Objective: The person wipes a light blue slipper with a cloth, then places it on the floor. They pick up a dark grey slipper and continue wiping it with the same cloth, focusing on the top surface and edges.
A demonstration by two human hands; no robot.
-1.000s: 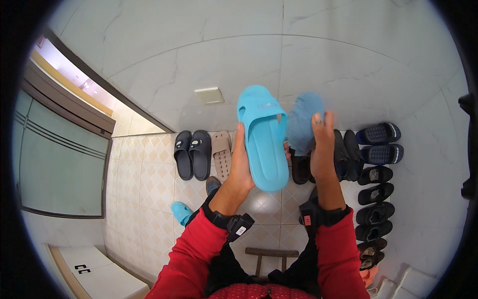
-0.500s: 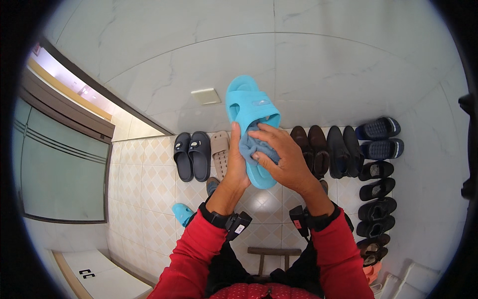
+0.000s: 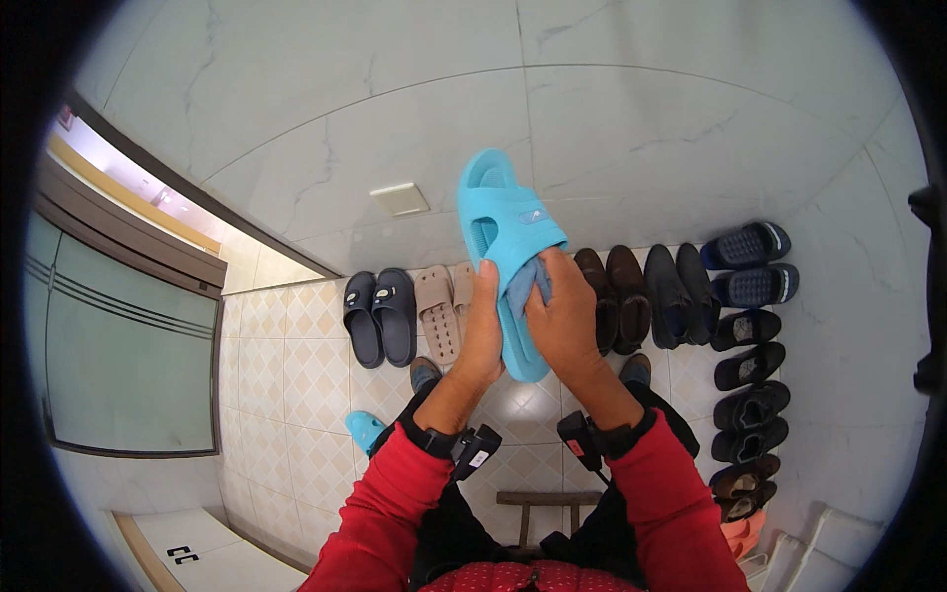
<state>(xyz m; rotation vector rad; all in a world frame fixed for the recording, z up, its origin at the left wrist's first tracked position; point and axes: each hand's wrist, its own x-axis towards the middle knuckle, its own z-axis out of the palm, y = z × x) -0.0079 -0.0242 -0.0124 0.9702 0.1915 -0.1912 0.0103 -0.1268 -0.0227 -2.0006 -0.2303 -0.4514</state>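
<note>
A light blue slipper is held up in front of me, toe end away and heel toward me. My left hand grips its left edge near the heel, thumb along the side. My right hand is closed round a grey-blue cloth and pushes it in under the slipper's strap, so its fingertips are hidden. Most of the cloth is covered by that hand. A matching blue slipper lies on the floor left of my left forearm.
Along the wall stand dark grey slippers, beige slippers, brown shoes and black shoes. A column of more footwear runs down the right side. A wooden stool is between my legs; a glass-panelled door stands at left.
My right hand has moved up and gone under the strap with the cloth, which showed more fully on the insole before. The slipper has shifted slightly right.
</note>
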